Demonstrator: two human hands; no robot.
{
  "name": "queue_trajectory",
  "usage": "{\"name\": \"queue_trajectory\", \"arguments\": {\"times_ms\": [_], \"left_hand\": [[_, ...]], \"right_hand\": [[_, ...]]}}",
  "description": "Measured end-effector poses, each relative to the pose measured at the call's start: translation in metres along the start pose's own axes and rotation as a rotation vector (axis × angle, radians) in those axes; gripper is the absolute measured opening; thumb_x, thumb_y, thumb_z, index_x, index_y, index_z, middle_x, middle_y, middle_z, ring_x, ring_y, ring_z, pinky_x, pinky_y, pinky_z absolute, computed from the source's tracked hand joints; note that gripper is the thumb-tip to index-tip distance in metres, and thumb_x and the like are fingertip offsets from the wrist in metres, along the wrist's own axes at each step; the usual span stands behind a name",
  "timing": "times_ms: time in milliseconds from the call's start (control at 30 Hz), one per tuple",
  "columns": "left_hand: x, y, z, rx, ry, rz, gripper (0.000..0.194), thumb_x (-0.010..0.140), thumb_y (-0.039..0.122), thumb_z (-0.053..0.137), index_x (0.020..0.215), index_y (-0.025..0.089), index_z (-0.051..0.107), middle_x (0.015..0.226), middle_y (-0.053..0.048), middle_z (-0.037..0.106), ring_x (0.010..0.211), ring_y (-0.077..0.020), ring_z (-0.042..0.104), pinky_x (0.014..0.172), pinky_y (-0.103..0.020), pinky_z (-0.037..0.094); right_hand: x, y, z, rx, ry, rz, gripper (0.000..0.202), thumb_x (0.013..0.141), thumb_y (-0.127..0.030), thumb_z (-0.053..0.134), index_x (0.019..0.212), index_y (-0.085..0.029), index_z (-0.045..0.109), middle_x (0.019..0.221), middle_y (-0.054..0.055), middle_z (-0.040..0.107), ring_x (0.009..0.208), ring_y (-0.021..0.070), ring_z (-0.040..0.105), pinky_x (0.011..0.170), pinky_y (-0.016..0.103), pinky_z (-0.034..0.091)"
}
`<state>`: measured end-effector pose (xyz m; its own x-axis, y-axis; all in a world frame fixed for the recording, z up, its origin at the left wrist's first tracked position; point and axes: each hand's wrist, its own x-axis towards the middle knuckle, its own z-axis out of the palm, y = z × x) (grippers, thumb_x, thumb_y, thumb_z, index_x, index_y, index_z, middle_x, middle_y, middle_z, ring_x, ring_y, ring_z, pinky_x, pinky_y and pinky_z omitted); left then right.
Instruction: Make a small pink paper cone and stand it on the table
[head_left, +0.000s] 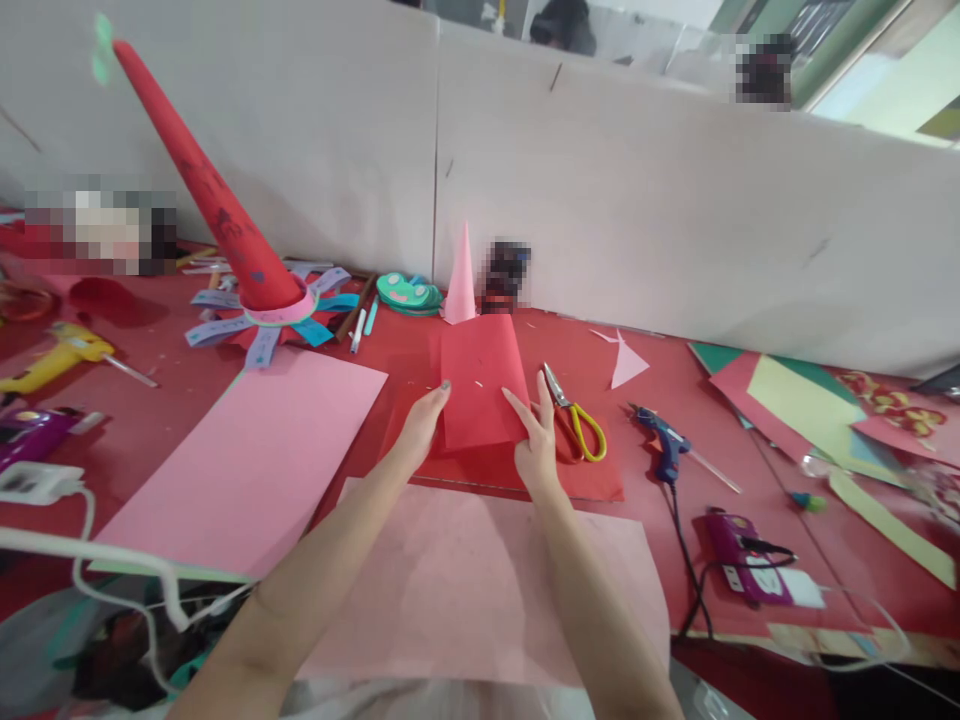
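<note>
A folded piece of red paper [484,375] is held up over the middle of the table. At its left edge, my left hand [426,425] grips it with the thumb on the front. My right hand [536,440] has its thumb on the right edge, with other fingers stretched upward. Below lies a larger red sheet [555,480], and nearer me a broad pink sheet [465,580]. Scissors with yellow and red handles [589,430] rest just right of my right hand. Behind the red paper stands a pink paper cone [463,280].
A tall red cone [217,200] with paper strips stands at the left, behind a pink sheet [262,450]. Glue guns, yellow [64,350] and blue [667,445], lie on either side. Purple power strip [739,560] and cables sit at the right. A white partition [675,220] rises behind.
</note>
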<state>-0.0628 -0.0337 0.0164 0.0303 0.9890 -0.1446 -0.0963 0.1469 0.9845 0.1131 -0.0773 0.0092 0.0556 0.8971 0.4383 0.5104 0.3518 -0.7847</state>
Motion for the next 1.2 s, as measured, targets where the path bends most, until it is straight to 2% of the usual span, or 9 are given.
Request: {"name": "queue_trajectory", "arguments": {"times_ms": [100, 233, 400, 533, 767, 833, 933, 1067, 1200], "left_hand": [[-0.001, -0.001, -0.002, -0.039, -0.015, -0.036, 0.048, 0.072, 0.051, 0.064, 0.104, 0.016, 0.066, 0.11, -0.012, 0.068, 0.102, -0.028, 0.063, 0.09, -0.042, 0.048], [0.0, 0.0, -0.005, 0.092, 0.104, 0.008, 0.038, 0.075, 0.047, 0.061, 0.094, 0.015, 0.066, 0.104, -0.011, 0.07, 0.099, -0.0279, 0.064, 0.085, -0.04, 0.049], [0.003, 0.0, -0.005, 0.262, 0.132, 0.144, 0.032, 0.082, 0.043, 0.051, 0.098, 0.018, 0.062, 0.107, -0.01, 0.068, 0.102, -0.0259, 0.061, 0.089, -0.039, 0.046], [0.006, -0.002, -0.006, 0.375, 0.167, 0.18, 0.028, 0.084, 0.041, 0.046, 0.091, 0.018, 0.06, 0.096, -0.009, 0.068, 0.093, -0.0243, 0.062, 0.083, -0.037, 0.047], [0.009, -0.002, -0.009, 0.392, 0.226, 0.168, 0.025, 0.082, 0.036, 0.045, 0.093, 0.017, 0.058, 0.096, -0.01, 0.066, 0.094, -0.0249, 0.06, 0.082, -0.037, 0.045], [0.009, -0.002, -0.009, 0.359, 0.214, 0.165, 0.026, 0.081, 0.035, 0.045, 0.094, 0.017, 0.058, 0.094, -0.01, 0.066, 0.096, -0.0256, 0.06, 0.084, -0.038, 0.045], [0.009, -0.003, -0.009, 0.31, 0.197, 0.159, 0.027, 0.081, 0.034, 0.046, 0.098, 0.017, 0.058, 0.096, -0.01, 0.066, 0.096, -0.0253, 0.06, 0.086, -0.039, 0.045], [0.01, -0.005, -0.008, 0.259, 0.128, 0.148, 0.029, 0.08, 0.032, 0.048, 0.101, 0.016, 0.058, 0.108, -0.012, 0.066, 0.103, -0.0263, 0.06, 0.091, -0.041, 0.044], [0.01, -0.007, -0.004, 0.233, -0.054, 0.095, 0.029, 0.077, 0.03, 0.051, 0.102, 0.018, 0.061, 0.114, -0.012, 0.065, 0.112, -0.0264, 0.057, 0.098, -0.041, 0.04]], "right_hand": [[0.001, -0.002, 0.0, 0.045, 0.007, -0.007, 0.072, 0.068, 0.001, 0.033, 0.125, -0.037, 0.054, 0.154, -0.012, 0.011, 0.139, 0.0203, 0.026, 0.109, 0.041, 0.034], [0.002, -0.002, 0.002, 0.203, 0.086, 0.103, 0.066, 0.069, -0.004, 0.04, 0.127, -0.033, 0.053, 0.152, -0.006, 0.022, 0.137, 0.0205, 0.031, 0.109, 0.04, 0.034], [0.007, 0.004, 0.004, 0.394, 0.191, 0.38, 0.064, 0.068, -0.01, 0.046, 0.129, -0.028, 0.05, 0.142, 0.002, 0.044, 0.12, 0.0168, 0.051, 0.102, 0.035, 0.041], [0.01, 0.01, 0.006, 0.437, 0.111, 0.436, 0.065, 0.063, -0.007, 0.047, 0.125, -0.025, 0.054, 0.127, 0.003, 0.058, 0.119, 0.0173, 0.052, 0.101, 0.035, 0.041], [0.014, 0.007, 0.002, 0.744, -0.039, 0.609, 0.079, 0.064, -0.016, 0.058, 0.138, -0.032, 0.037, 0.09, -0.005, 0.068, 0.077, 0.0137, 0.066, 0.073, 0.031, 0.057], [0.017, 0.008, -0.003, 0.804, -0.041, 0.682, 0.07, 0.066, -0.022, 0.057, 0.134, -0.029, 0.043, 0.076, -0.006, 0.067, 0.067, 0.0141, 0.065, 0.063, 0.03, 0.057], [0.023, 0.013, -0.009, 0.852, -0.084, 0.771, 0.05, 0.07, -0.037, 0.054, 0.117, -0.021, 0.061, 0.068, -0.001, 0.066, 0.06, 0.016, 0.065, 0.049, 0.026, 0.053], [0.025, 0.015, -0.016, 0.766, -0.017, 0.817, 0.047, 0.072, -0.057, 0.054, 0.097, -0.018, 0.069, 0.06, 0.0, 0.063, 0.044, 0.0115, 0.055, 0.032, 0.02, 0.036], [0.021, 0.018, -0.025, 0.586, -0.069, 0.795, 0.036, 0.064, -0.048, 0.072, 0.081, -0.017, 0.068, 0.042, -0.007, 0.05, 0.032, 0.0059, 0.039, 0.03, 0.018, 0.022]]}}
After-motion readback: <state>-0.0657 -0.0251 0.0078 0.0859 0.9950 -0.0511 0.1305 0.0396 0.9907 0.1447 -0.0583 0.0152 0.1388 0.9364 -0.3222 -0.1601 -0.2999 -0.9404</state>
